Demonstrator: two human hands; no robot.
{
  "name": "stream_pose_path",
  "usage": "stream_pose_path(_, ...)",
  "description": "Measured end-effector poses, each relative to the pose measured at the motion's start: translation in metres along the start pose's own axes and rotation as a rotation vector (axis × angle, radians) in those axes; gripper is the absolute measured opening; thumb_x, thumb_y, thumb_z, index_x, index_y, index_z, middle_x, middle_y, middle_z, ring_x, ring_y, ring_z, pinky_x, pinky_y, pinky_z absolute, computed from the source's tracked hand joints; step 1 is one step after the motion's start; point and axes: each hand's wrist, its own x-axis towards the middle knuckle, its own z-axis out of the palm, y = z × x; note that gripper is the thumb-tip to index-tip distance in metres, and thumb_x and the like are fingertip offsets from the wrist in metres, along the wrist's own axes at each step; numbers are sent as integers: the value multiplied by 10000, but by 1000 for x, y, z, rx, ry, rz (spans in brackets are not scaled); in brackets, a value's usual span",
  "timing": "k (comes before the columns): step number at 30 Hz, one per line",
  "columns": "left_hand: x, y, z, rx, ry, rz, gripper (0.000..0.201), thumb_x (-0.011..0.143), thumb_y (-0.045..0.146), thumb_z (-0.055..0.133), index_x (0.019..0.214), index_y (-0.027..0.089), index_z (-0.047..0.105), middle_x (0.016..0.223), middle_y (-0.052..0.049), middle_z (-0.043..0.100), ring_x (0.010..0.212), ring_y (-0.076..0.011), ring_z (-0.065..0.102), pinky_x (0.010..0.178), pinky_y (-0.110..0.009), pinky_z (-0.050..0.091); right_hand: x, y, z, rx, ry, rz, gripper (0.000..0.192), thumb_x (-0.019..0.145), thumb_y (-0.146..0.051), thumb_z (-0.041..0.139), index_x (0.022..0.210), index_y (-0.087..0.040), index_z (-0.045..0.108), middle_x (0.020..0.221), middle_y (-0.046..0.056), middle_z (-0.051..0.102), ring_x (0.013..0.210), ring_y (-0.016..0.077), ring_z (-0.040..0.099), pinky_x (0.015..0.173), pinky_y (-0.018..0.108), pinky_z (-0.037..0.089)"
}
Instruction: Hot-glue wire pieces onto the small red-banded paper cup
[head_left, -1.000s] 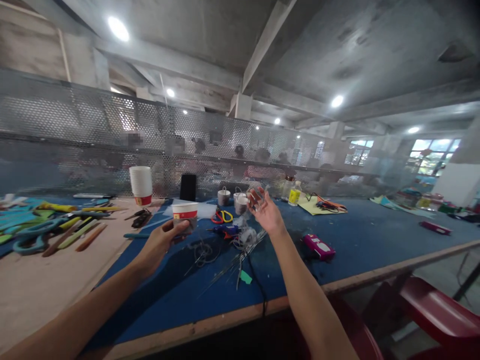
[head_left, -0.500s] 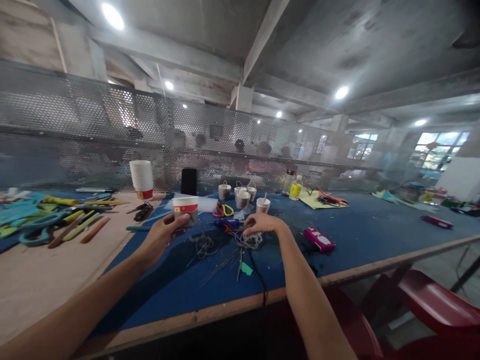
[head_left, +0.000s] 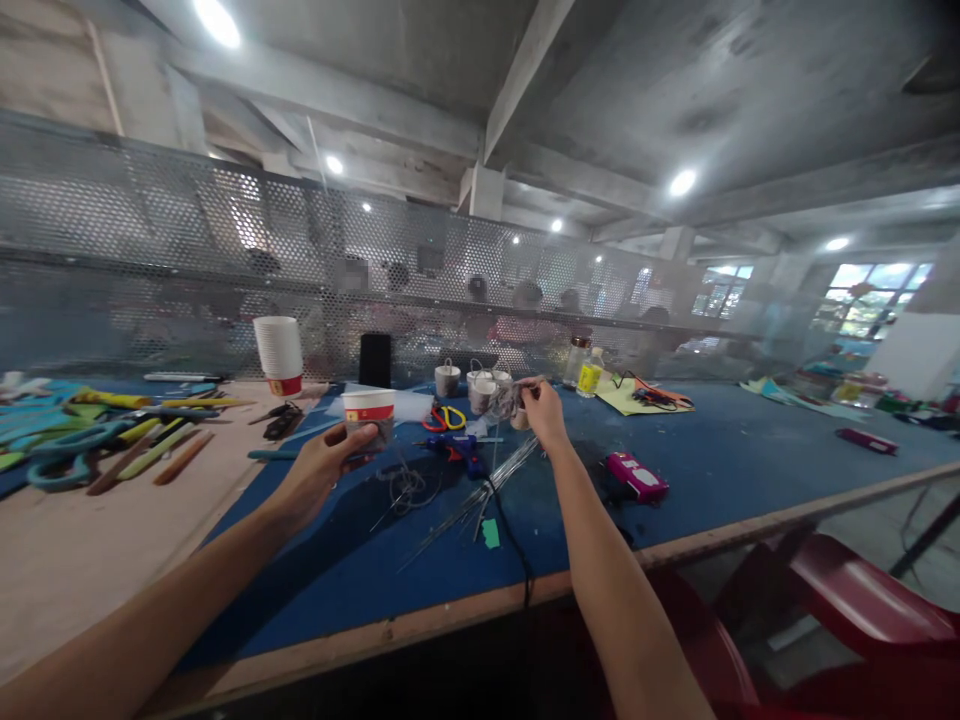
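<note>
The left hand is gripping a paper cup by its side wall above the blue table. It looks light and crushable, so a gentle hold suits. The right hand is pinching thin, springy wire just beside small cups.

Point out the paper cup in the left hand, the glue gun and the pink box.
paper cup [head_left: 368, 412], head view, on its red band.
glue gun [head_left: 459, 449], head view, on its blue body.
pink box [head_left: 637, 476], head view, on its top face.
</note>
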Motion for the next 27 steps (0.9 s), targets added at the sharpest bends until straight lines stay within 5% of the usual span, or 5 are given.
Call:
stream_pose_path(5,0,-1,-1,-6,-11,5,485,729,474,841,1100,175,752,1139,-107,765,1006,-237,689,846,-300,537,0,2,2,231,140,-37,237,758,-236,518,920,-196,686,942,62,720,852,207,639,858,322,494)
stream_pose_path(11,0,1,1,-29,-3,-11,468,708,467,861,1073,189,769,1122,-94,772,964,-219,702,839,-288,545,-1,5,6,471,159,89,314,681,-251,506,935,-206,685,875,18,703,781,181,623,734,279,500)
stream_pose_path(19,1,0,0,2,1,1,518,692,497,860,1085,173,765,1115,-127,775,978,-257,719,826,-315,557,-7,-9,-1,410,146,110,361,680,-273,455,928,-191,704,894,47,723,820,208,635,724,290,495)
stream_pose_path(27,0,0,2,-16,8,3,468,679,491,872,1015,178,780,1070,-112,784,940,-252,717,825,-327,551,-1,9,5,394,122,109,303,707,-282,454,889,-206,683,854,52,757,861,223,687,820,332,519)
